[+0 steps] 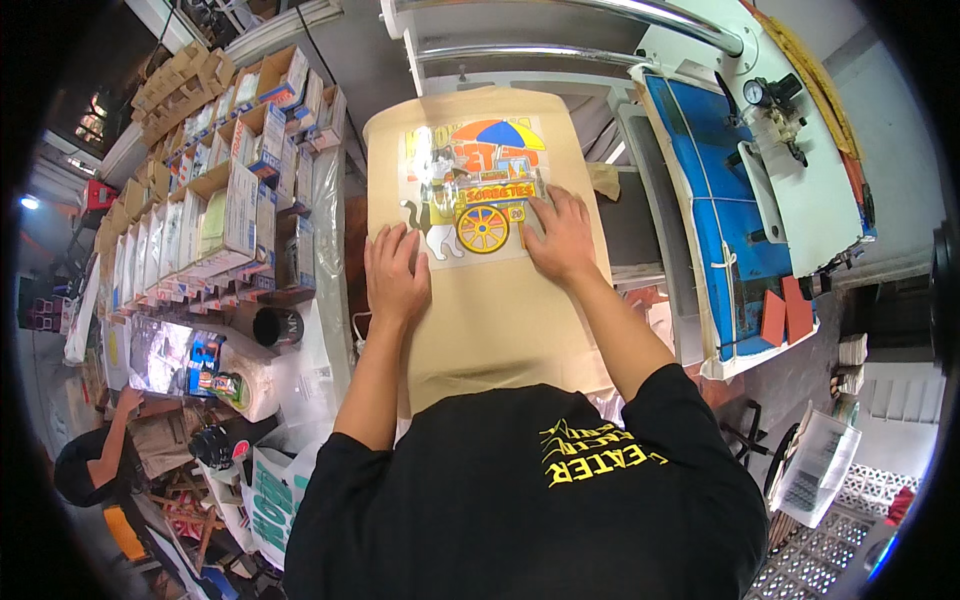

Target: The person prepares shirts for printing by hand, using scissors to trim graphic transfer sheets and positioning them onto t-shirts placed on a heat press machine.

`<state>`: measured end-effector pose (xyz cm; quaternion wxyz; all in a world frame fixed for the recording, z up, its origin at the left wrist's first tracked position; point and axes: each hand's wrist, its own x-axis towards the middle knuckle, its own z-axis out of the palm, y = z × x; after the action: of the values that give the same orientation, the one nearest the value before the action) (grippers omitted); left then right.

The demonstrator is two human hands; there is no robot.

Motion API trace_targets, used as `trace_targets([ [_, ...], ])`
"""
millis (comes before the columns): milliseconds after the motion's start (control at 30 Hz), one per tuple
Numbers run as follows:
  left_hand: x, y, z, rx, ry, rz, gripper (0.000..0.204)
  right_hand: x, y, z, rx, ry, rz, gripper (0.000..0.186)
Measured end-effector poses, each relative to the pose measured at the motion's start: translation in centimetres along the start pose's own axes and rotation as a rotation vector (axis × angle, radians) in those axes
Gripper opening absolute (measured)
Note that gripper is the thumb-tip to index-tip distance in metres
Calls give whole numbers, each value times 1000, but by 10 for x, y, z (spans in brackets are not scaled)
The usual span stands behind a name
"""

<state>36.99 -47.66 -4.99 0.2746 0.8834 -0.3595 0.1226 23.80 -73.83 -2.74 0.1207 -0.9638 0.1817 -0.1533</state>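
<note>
A tan cloth [490,325], perhaps a garment, lies smooth over a long board with rounded far corners. On its far half rests a clear transfer sheet [480,190] with a colourful cartoon print: a black-and-white cat, a yellow-wheeled cart and a striped umbrella. My left hand [396,268] lies flat on the cloth by the sheet's near left corner. Spread over the sheet's right edge, beside the cart, are the fingers of my right hand [561,238]. Neither hand grips anything. The board under the cloth is hidden.
Cartons of flat packets [215,225] are stacked at left, with a black mug [278,327] nearer. At right stands a white machine with a pressure gauge [753,92], beside a blue panel [700,200]. Metal bars [540,52] cross beyond the board. Another person [88,465] is at lower left.
</note>
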Motion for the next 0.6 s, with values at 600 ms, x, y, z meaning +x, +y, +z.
trace_targets([
  [600, 1, 0, 0, -8, -26, -31, 39, 0, 2, 7, 21, 63, -11, 49],
])
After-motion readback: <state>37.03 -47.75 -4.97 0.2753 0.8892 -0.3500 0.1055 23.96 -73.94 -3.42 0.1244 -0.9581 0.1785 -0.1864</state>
